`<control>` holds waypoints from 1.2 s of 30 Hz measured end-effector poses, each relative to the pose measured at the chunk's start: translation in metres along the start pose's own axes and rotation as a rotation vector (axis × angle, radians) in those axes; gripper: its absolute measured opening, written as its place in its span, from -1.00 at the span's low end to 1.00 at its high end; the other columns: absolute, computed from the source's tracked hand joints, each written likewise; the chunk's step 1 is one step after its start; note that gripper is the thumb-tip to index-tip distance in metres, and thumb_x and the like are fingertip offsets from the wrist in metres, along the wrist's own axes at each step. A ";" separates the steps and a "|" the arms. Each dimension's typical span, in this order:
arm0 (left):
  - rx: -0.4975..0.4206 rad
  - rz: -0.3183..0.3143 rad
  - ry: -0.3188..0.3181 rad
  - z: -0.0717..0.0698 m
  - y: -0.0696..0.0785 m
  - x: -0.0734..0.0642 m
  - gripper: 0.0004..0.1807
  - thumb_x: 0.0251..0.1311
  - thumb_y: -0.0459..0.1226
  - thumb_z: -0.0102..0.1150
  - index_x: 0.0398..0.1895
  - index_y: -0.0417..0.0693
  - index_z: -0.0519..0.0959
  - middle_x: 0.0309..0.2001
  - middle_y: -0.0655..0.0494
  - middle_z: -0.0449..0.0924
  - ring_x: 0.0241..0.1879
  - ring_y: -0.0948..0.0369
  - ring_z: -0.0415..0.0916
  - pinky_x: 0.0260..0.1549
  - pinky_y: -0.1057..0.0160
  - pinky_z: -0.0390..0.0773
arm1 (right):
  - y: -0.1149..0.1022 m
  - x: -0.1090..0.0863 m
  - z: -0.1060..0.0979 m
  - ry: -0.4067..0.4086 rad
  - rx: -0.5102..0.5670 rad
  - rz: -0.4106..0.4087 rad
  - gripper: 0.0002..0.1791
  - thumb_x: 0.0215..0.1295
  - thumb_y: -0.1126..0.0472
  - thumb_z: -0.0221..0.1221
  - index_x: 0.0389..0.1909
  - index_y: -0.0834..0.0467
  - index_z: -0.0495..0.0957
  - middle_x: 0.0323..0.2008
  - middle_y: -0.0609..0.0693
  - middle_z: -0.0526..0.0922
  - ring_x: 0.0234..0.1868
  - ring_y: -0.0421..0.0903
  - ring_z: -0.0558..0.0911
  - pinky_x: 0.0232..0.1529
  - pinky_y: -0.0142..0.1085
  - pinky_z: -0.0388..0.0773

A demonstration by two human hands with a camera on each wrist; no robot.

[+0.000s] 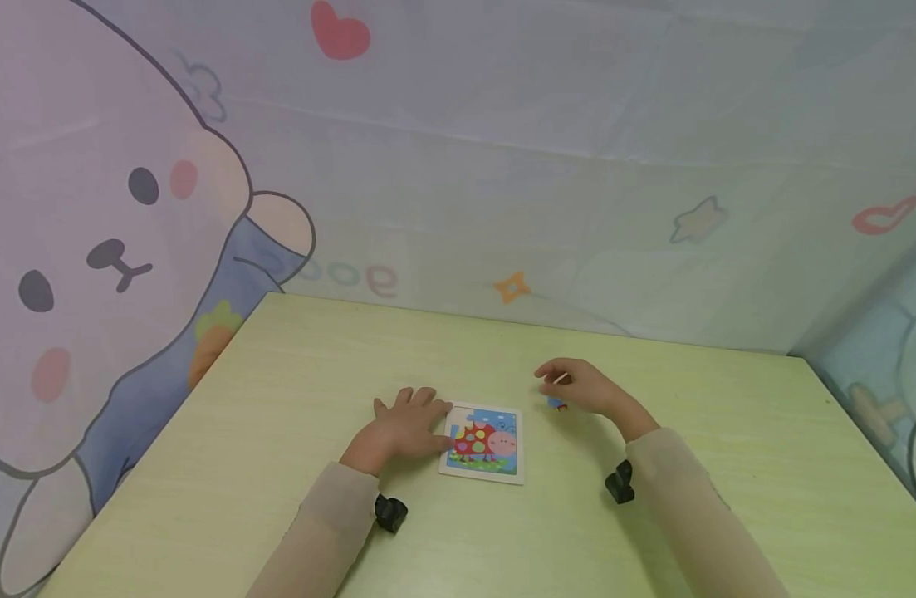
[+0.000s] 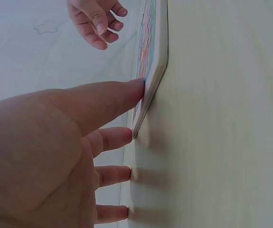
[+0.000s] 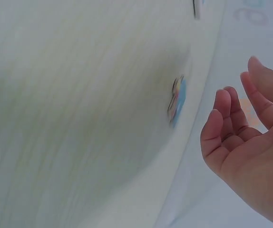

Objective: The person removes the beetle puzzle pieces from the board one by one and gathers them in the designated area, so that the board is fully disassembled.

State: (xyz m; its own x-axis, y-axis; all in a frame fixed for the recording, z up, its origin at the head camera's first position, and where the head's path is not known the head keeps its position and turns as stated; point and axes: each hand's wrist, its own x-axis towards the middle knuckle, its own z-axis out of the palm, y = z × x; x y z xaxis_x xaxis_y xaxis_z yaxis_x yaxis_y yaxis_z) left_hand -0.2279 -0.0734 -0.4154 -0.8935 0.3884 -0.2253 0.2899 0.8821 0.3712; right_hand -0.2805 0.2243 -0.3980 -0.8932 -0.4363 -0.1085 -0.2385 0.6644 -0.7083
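Observation:
A small square jigsaw puzzle [image 1: 495, 444] with a red spotted ladybug picture lies flat on the table, a pale gap showing at its upper left. My left hand [image 1: 405, 428] is spread beside its left edge. In the left wrist view, the thumb [image 2: 122, 92] touches the puzzle's rim [image 2: 161, 52], and the index fingertip is right at its corner. To the right, a loose blue puzzle piece [image 3: 178, 102] with bits of red and yellow lies on the table. Over it hovers my right hand [image 3: 250, 137], fingers loosely bent, thumb apart from them, holding nothing.
The pale yellow-green table [image 1: 293, 374] ends at the back against a printed cloth [image 1: 458, 166] with a cartoon bear and hearts. A black wrist camera [image 1: 391, 513] sits on the left sleeve, another black camera [image 1: 619, 482] on the right.

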 end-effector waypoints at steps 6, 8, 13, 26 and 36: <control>-0.002 -0.002 0.000 0.000 0.000 -0.001 -0.33 0.22 0.05 0.17 0.37 0.06 0.35 0.45 -0.08 0.11 0.44 -0.17 -0.07 0.20 -0.52 -0.14 | -0.015 0.002 0.011 -0.005 0.008 -0.059 -0.65 0.37 0.24 0.15 0.07 0.36 0.51 -0.11 0.18 0.56 -0.21 -0.03 0.53 -0.28 -0.21 0.53; -0.003 -0.006 -0.005 0.000 0.000 -0.001 -0.33 0.23 0.05 0.16 0.38 0.08 0.34 0.46 -0.07 0.10 0.44 -0.16 -0.08 0.20 -0.51 -0.15 | -0.019 0.004 0.016 -0.010 0.005 -0.074 -0.65 0.35 0.24 0.17 0.06 0.36 0.51 -0.12 0.17 0.57 -0.22 -0.04 0.52 -0.28 -0.26 0.50; -0.004 -0.006 -0.008 0.000 0.000 -0.001 -0.33 0.23 0.06 0.16 0.38 0.08 0.34 0.46 -0.07 0.10 0.44 -0.16 -0.08 0.20 -0.51 -0.14 | -0.029 0.009 0.027 -0.030 0.008 -0.091 -0.63 0.31 0.23 0.22 0.05 0.34 0.52 -0.09 0.20 0.57 -0.19 -0.04 0.54 -0.21 -0.28 0.49; 0.006 -0.003 -0.012 -0.001 -0.001 0.000 -0.33 0.23 0.07 0.16 0.38 0.08 0.34 0.45 -0.07 0.11 0.43 -0.16 -0.06 0.20 -0.51 -0.11 | -0.045 0.018 0.048 -0.086 -0.004 -0.078 -0.63 0.19 0.26 0.31 0.01 0.28 0.56 -0.12 0.13 0.58 -0.16 -0.05 0.53 -0.14 -0.29 0.50; 0.002 0.004 -0.012 -0.002 0.000 -0.002 -0.33 0.25 0.07 0.14 0.39 0.08 0.33 0.46 -0.07 0.10 0.44 -0.17 -0.07 0.20 -0.52 -0.12 | -0.046 0.024 0.058 -0.130 -0.033 -0.054 -0.66 0.17 0.24 0.33 -0.03 0.20 0.58 -0.12 0.07 0.59 -0.05 -0.01 0.53 -0.03 -0.18 0.52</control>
State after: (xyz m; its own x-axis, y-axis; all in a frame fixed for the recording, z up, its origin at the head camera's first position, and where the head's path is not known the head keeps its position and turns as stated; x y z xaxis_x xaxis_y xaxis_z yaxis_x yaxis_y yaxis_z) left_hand -0.2272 -0.0747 -0.4133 -0.8883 0.3948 -0.2348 0.2939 0.8813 0.3701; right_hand -0.2692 0.1484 -0.4083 -0.8226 -0.5453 -0.1615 -0.2993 0.6565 -0.6924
